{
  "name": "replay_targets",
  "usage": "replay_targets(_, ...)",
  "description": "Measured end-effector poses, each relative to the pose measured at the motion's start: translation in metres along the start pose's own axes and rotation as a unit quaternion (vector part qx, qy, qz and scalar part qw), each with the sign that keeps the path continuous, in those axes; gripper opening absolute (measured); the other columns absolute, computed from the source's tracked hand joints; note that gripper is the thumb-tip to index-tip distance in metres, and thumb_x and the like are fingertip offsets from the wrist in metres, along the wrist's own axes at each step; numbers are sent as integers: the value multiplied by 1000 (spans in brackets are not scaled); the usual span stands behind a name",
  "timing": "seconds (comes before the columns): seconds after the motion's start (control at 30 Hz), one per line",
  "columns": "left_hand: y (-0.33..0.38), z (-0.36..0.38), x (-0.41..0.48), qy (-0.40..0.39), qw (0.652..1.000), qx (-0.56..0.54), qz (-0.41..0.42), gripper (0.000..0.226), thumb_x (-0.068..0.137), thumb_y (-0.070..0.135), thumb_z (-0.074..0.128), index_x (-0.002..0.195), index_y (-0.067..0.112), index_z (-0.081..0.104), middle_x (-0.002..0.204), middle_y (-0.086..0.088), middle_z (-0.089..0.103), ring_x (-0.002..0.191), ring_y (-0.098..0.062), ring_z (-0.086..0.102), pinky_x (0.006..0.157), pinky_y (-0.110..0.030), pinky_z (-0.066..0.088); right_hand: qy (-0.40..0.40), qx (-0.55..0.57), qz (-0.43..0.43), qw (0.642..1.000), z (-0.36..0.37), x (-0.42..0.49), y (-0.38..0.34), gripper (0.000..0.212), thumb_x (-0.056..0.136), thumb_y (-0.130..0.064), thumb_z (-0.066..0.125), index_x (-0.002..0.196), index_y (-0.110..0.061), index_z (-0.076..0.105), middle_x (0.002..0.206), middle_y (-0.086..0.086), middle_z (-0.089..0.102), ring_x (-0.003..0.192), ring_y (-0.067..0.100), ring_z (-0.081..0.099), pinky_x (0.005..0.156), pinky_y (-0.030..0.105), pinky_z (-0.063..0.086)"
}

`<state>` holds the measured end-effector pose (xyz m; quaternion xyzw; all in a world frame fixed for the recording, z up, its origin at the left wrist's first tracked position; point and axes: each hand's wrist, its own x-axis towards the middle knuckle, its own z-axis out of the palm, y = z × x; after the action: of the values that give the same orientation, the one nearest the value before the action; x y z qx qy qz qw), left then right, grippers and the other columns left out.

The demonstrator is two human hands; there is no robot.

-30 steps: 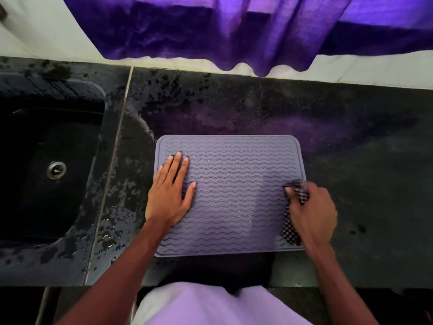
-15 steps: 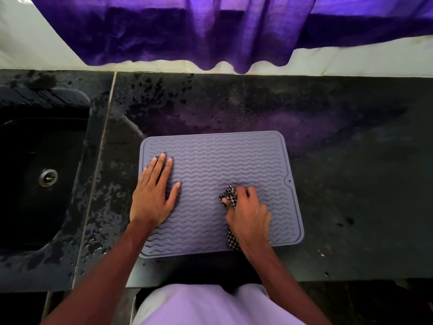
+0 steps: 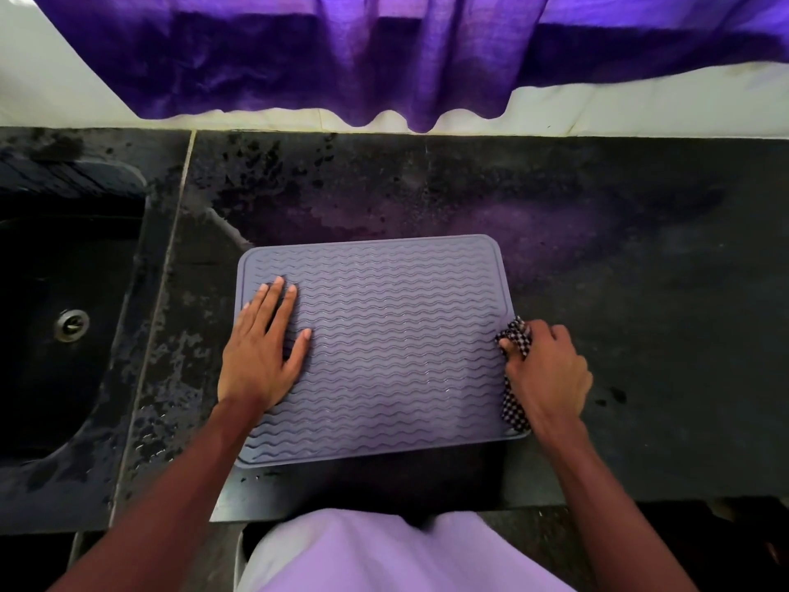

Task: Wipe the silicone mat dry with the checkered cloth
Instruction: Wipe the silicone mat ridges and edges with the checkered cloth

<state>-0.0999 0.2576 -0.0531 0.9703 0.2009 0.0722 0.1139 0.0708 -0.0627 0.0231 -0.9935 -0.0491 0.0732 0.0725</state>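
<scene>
Dark stone countertop fills the head view, mottled with wet patches. Purple curtain hangs along the pale wall behind it. Sink is set into the counter at far left, with a metal drain in its floor. Water droplets bead on the strip of counter between the sink and the mat.

Silicone mat: grey-lilac with wavy ridges, lying flat on the counter near its front edge, about centre of view.

Left hand: palm down on the left part of the mat. Fingers straight and close together, thumb spread toward the mat's middle. It holds nothing and presses flat on the ridges.

Right hand: at the mat's right edge, partly over the rim and partly over bare counter. Fingers curled tight round the bunched checkered cloth. One wad of cloth shows at the fingertips, touching the mat's right rim. A strip of it trails under the palm toward the near right corner of the mat.

Lilac garment shows at the bottom of the frame, just in front of the counter edge
</scene>
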Motion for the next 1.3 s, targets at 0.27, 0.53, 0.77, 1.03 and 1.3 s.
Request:
replay_targets(0.27,0,1,0,6,1000,-6,2,68,104,49,35,161,15,27,169,-4,22,157,-22,18,126,-44,22,-54,122,-125,983,13,-39,-69,45,86,-47,64,122,-20,57,113,-3,58,86,9,56,77,27,49)
replay_targets(0.53,-2,0,0,8,1000,-14,11,68,104,50,36,161,14,28,169,-4,23,157,-21,18,127,-42,21,-51,35,-113,992,26,-45,-66,43,86,-43,68,123,-25,53,115,-1,57,80,24,67,63,35,52)
replay_targets(0.77,0,-2,0,12,1000,-24,8,67,104,50,38,160,13,31,168,-5,24,156,-22,21,126,-43,22,-20,16,4,1000,1,-13,-13,35,89,-41,63,119,-24,57,115,5,58,89,35,65,69,37,44)
replay_targets(1.03,5,0,5,41,998,-56,-8,66,98,48,43,151,8,47,162,-9,38,150,-29,33,123,-48,29,11,39,3,999,-19,4,17,29,87,-42,65,101,-17,63,97,7,58,80,34,62,64,33,38)
replay_targets(1.3,143,28,73,-30,948,-125,291,50,102,34,44,146,10,54,158,-14,43,148,-32,37,120,-59,31,-32,59,-127,990,-29,21,18,23,82,-29,71,105,-24,68,102,-3,63,88,26,63,68,31,45)
